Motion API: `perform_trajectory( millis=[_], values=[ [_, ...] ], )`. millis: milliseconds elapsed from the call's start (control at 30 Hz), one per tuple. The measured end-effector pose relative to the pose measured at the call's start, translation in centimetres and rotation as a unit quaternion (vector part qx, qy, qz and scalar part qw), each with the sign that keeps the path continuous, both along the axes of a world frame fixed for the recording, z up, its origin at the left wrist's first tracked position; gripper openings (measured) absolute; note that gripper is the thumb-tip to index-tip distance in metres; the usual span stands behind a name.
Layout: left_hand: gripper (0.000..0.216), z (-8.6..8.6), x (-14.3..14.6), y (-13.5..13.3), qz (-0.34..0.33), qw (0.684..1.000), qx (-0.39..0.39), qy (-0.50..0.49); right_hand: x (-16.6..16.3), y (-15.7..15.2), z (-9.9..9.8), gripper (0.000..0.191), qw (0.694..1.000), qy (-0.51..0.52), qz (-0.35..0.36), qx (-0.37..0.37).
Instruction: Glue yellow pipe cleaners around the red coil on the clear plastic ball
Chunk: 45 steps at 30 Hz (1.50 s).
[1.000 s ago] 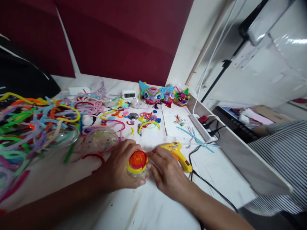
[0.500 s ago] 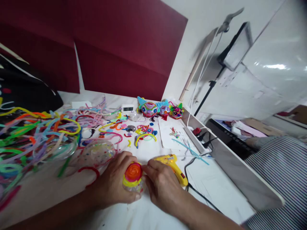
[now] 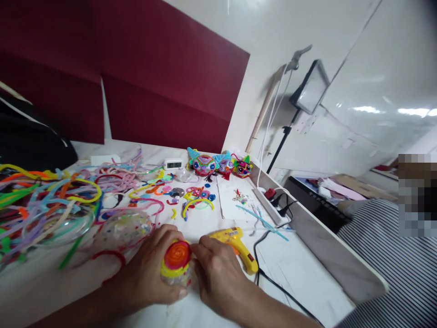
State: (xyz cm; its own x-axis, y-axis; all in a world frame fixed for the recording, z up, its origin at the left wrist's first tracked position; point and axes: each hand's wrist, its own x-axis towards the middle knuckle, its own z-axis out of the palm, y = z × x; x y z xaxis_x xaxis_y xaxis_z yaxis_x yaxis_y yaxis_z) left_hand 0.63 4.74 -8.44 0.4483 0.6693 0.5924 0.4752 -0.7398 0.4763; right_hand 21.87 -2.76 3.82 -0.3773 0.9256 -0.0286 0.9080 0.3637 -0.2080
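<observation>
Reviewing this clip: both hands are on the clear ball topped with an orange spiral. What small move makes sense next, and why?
Probably press the yellow ring down around the orange spiral with the right hand. The left hand cups the clear ball, the right hand touches that ring, and the glue gun lies unheld just beyond it.

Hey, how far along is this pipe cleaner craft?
Three decorated figures stand finished at the back. In hand: left hand and right hand hold a clear ball topped with an orange spiral and yellow ring. Its lower part looks bare; loose coils and the glue gun lie nearby.
</observation>
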Motion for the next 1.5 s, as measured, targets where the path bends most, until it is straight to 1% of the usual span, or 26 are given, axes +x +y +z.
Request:
perform_trajectory(
  millis=[133, 200, 267, 367, 433, 467, 533, 800, 1033, 1167, 1233, 1300, 1500],
  values=[
    [0.068, 0.2, -0.3, 0.3, -0.016, 1.000, 0.009, 0.005, -0.1, -0.1, -0.1, 0.032, 1.000, 0.005, -0.009, -0.004],
    [0.075, -0.2, -0.5, 0.5, -0.022, 1.000, 0.014, 0.001, -0.1, -0.2, -0.1, 0.033, 1.000, 0.008, -0.010, -0.005],
    [0.081, -0.9, -0.7, 0.8, -0.019, 0.999, 0.012, -0.032, -0.1, -0.2, 0.0, 0.034, 1.000, 0.005, -0.008, -0.006],
    [0.083, -1.6, -0.9, 1.2, -0.039, 0.998, -0.039, -0.042, -0.1, -0.2, 0.1, 0.035, 1.000, 0.001, -0.007, -0.007],
    [0.081, -1.5, -1.0, 1.4, -0.047, 0.995, -0.073, -0.048, -0.1, -0.1, 0.2, 0.035, 1.000, 0.001, -0.007, -0.007],
    [0.080, -1.3, -1.0, 1.5, -0.048, 0.994, -0.087, -0.056, 0.0, -0.1, 0.2, 0.035, 1.000, 0.003, -0.006, -0.007],
    [0.080, -0.7, -1.0, 1.5, -0.074, 0.988, -0.126, -0.058, 0.0, -0.2, 0.2, 0.034, 1.000, 0.007, -0.004, -0.006],
    [0.083, 1.2, -0.6, 1.2, -0.059, 0.984, -0.164, -0.029, 0.1, -0.3, 0.2, 0.032, 1.000, 0.021, -0.001, 0.012],
    [0.083, 3.7, -0.5, 0.3, -0.058, 0.981, -0.182, -0.013, 0.1, -0.6, 0.3, 0.034, 0.999, 0.021, 0.002, 0.030],
    [0.080, 4.5, -0.5, -0.5, -0.047, 0.978, -0.203, -0.001, 0.2, -0.5, 0.1, 0.035, 0.999, 0.023, 0.006, 0.042],
    [0.080, 4.4, -0.5, -0.8, -0.039, 0.976, -0.215, 0.003, 0.2, -0.5, -0.1, 0.036, 0.999, 0.024, 0.008, 0.045],
    [0.082, 4.0, -0.6, -0.9, -0.026, 0.974, -0.223, 0.003, 0.2, -0.5, -0.3, 0.036, 0.999, 0.023, 0.009, 0.047],
    [0.092, 1.6, -0.6, -0.2, 0.006, 0.974, -0.228, 0.001, 0.0, -0.6, -0.5, 0.034, 0.999, 0.016, 0.010, 0.041]
  ],
)
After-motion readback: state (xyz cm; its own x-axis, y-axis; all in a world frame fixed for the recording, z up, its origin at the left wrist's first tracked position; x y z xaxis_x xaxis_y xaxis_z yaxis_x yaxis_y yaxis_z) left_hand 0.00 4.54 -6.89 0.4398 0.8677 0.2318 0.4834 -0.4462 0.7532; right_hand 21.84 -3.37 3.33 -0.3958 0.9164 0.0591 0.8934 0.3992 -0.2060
